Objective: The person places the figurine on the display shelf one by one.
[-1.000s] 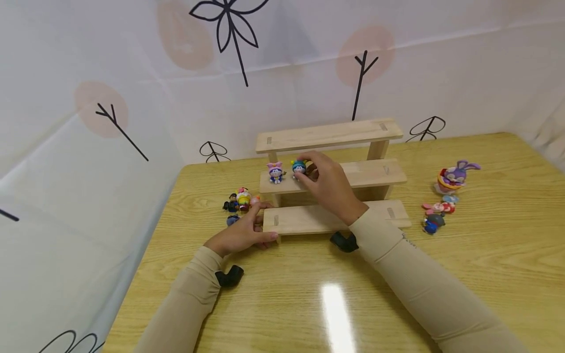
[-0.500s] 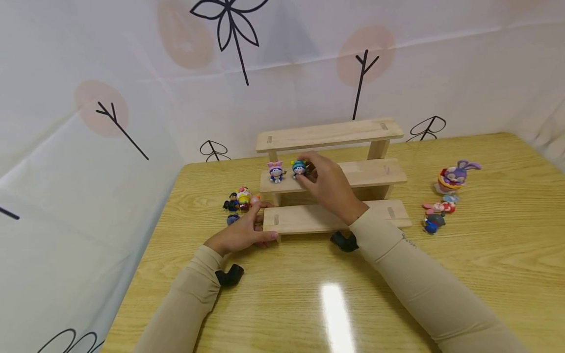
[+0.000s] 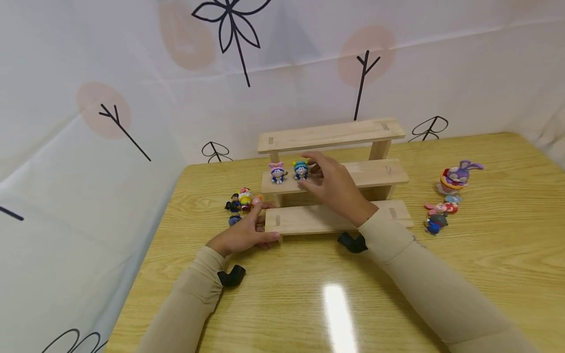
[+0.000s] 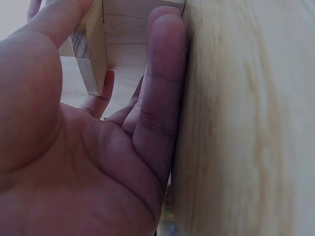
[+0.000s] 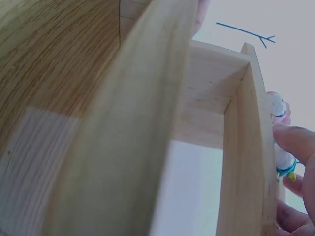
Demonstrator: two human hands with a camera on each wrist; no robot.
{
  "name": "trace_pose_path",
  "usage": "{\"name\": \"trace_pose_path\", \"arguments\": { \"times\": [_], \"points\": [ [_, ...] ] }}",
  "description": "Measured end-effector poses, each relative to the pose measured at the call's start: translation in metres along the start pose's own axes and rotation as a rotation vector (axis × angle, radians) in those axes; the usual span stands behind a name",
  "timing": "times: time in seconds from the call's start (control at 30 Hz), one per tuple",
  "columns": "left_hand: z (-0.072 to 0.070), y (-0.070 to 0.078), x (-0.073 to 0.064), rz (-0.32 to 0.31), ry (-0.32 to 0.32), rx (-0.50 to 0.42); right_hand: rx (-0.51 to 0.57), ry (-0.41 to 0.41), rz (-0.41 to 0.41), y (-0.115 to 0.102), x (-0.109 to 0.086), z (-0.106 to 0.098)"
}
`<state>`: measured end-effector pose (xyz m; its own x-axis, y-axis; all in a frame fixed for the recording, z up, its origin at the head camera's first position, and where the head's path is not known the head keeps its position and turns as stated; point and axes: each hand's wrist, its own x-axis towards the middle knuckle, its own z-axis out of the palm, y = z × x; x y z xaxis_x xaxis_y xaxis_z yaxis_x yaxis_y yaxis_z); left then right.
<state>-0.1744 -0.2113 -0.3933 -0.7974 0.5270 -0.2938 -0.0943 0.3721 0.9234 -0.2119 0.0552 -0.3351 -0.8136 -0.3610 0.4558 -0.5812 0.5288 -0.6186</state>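
A three-tier wooden display shelf (image 3: 300, 219) stands on the table. My left hand (image 3: 240, 235) grips the left end of its lowest tier, thumb at the front edge and fingers round the side; the left wrist view shows the fingers (image 4: 160, 83) beside the wooden leg (image 4: 91, 64). On the middle tier, a figurine in a teal hat with yellow knobs (image 3: 301, 170) stands upright beside a figurine in a pink hat (image 3: 277, 173). My right hand (image 3: 337, 186) is spread just right of the teal-hatted figurine, thumb and forefinger parted around it.
Left of the shelf lie several small figurines (image 3: 244, 199), partly behind my left hand. On the right are a purple rabbit figurine in a cup (image 3: 456, 177), a pink-and-red figurine (image 3: 443, 208) and a grey-and-blue figurine (image 3: 436, 223). A printed cloth (image 3: 304, 98) hangs behind the table.
My right thumb and forefinger have parted from the teal-hatted figurine, and that hand has shifted slightly right. The figurine stays on the middle tier. My left hand keeps its grip.
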Motion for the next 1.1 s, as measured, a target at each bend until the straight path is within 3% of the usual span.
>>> {"name": "trace_pose_path", "arguments": {
  "times": [0.43, 0.83, 1.1],
  "points": [
    [0.001, -0.002, 0.003, -0.008, 0.006, 0.003, -0.028, 0.01, -0.036, 0.004, -0.021, -0.016],
    [-0.001, -0.002, 0.0, -0.006, 0.008, 0.004, -0.094, 0.156, -0.148, 0.012, -0.047, -0.029],
    [0.001, -0.001, 0.002, -0.011, 0.0, 0.015, -0.098, 0.206, -0.157, 0.015, -0.062, -0.044]
  ]
}}
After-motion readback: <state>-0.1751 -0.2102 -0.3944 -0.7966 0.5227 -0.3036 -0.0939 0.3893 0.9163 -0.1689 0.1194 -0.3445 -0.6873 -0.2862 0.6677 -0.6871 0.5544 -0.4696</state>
